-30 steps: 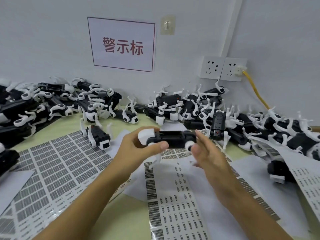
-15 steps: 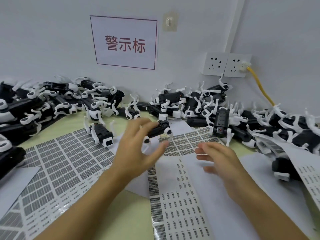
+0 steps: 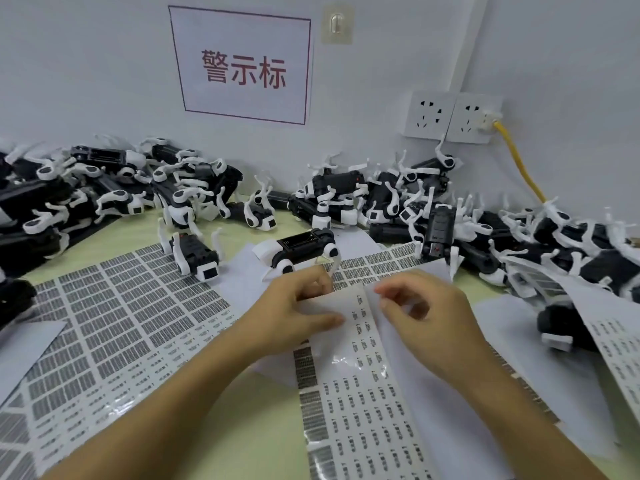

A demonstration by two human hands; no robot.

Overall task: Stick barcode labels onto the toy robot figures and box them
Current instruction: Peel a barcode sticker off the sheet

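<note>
A black-and-white toy robot (image 3: 300,250) lies on its back on white paper, just beyond my hands and free of them. My left hand (image 3: 294,317) grips the upper left corner of a glossy barcode label sheet (image 3: 363,393), thumb on top and fingers curled behind it. My right hand (image 3: 427,315) is curled, its index finger and thumb pinching at the sheet's upper right edge. Whether a single label is between those fingertips is too blurred to tell.
Piles of toy robots lie at the left (image 3: 104,188), along the wall (image 3: 381,195) and at the right (image 3: 561,244). One more robot (image 3: 197,254) rests on a large barcode sheet (image 3: 114,323). Another sheet (image 3: 616,351) drapes at the right. A yellow cable (image 3: 519,164) hangs from the wall sockets.
My left hand has put the toy robot down on the paper and let go. Both hands have come down and towards me onto the label sheet.
</note>
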